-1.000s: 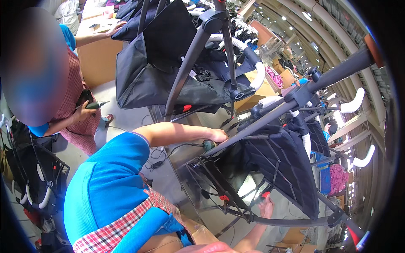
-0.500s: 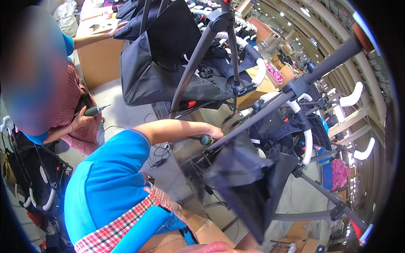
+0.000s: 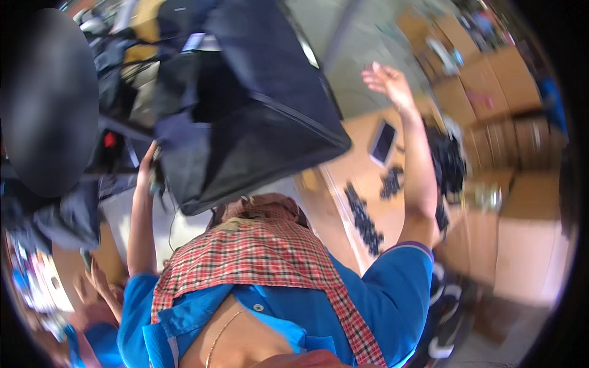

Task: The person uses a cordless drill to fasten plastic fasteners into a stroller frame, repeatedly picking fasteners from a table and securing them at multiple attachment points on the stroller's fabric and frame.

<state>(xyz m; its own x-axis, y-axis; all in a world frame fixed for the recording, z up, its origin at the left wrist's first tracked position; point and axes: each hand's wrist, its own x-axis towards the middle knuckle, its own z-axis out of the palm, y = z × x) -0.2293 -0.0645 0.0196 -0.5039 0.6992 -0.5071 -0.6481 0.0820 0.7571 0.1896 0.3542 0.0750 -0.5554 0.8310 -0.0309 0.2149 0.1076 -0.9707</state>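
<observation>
Black fabric of a stroller seat [image 3: 270,141] spreads in front of me, its lower corner pointing toward my chest. My left hand [image 3: 149,158] is at its left edge, blurred and partly hidden, with fingers curled at a small dark greenish thing [image 3: 157,176] that I cannot make out. Out to the right, my right hand [image 3: 388,83] is raised with fingers stretched and nothing in it. Below that hand a phone [image 3: 383,143] lies on a brown cardboard-like surface [image 3: 334,190], near rows of small black plastic parts [image 3: 363,221].
Cardboard boxes [image 3: 485,86] are piled at the far right, with more boxes [image 3: 531,245] nearer. Black straps or parts [image 3: 446,159] hang in a bunch beside the work surface. At lower left, a co-worker's hand [image 3: 95,276] holds a dark tool.
The view has swung to the right, bringing the phone, black parts and boxes into sight. My right hand has come into view, fingers spread. My left hand earlier held a green-handled tool at the frame.
</observation>
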